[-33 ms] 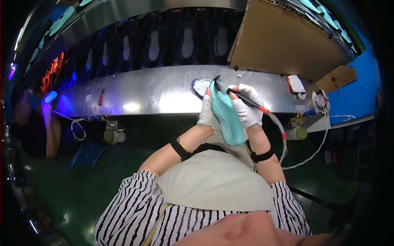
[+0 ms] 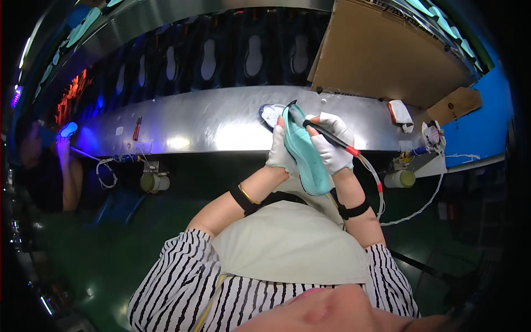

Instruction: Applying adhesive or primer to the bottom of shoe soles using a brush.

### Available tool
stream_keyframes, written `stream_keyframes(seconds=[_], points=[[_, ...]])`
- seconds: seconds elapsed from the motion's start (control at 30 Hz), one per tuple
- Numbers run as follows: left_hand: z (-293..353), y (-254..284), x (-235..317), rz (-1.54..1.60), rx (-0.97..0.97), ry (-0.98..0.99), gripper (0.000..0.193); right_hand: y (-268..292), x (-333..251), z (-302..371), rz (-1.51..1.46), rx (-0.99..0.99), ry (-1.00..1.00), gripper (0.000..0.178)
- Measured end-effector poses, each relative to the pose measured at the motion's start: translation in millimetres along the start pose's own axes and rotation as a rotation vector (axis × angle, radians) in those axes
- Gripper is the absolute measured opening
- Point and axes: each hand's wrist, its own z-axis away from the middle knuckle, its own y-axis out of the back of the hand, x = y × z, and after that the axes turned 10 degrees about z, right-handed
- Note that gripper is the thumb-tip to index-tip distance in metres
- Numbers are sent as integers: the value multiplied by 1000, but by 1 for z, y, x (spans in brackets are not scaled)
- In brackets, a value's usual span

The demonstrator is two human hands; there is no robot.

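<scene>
A turquoise shoe sole (image 2: 311,163) with raised edges is held up in front of the bench, its long axis slanting down toward my apron. My left hand (image 2: 281,149), in a white fingertip-less glove, grips its left edge. In my right hand (image 2: 333,145), gloved alike, is a black pen-shaped brush (image 2: 331,136) with a red band and a pale hose at its rear. The brush tip points at the sole's far end, where a dark pointed bit shows at the rim. Just behind lies a dark-rimmed object (image 2: 270,114) with white inside; its kind is unclear.
A metal bench (image 2: 204,119) runs across, with dark slots holding several pale sole shapes behind it. Large cardboard (image 2: 387,55) leans at the right, near a white and red cloth (image 2: 400,113). The hose hangs beside my right forearm. A co-worker's arm (image 2: 65,166) is at far left.
The sole has turned slightly, so more of its inside shows. The brush has shifted a little left and down along with my right hand.
</scene>
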Motion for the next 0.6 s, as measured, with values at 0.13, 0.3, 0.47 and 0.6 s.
stream_keyframes(seconds=[0.13,0.3,0.47,0.6], points=[[-6,16,10,148,-125,62,61,0,-3,2,-190,50,-202,26],[-18,25,19,174,-109,172,61,2,-3,4,331,-51,314,19],[-16,27,30,155,-202,238,73,4,-5,17,109,-153,93,17],[-14,25,38,92,-220,273,78,5,-3,28,281,-164,215,13]])
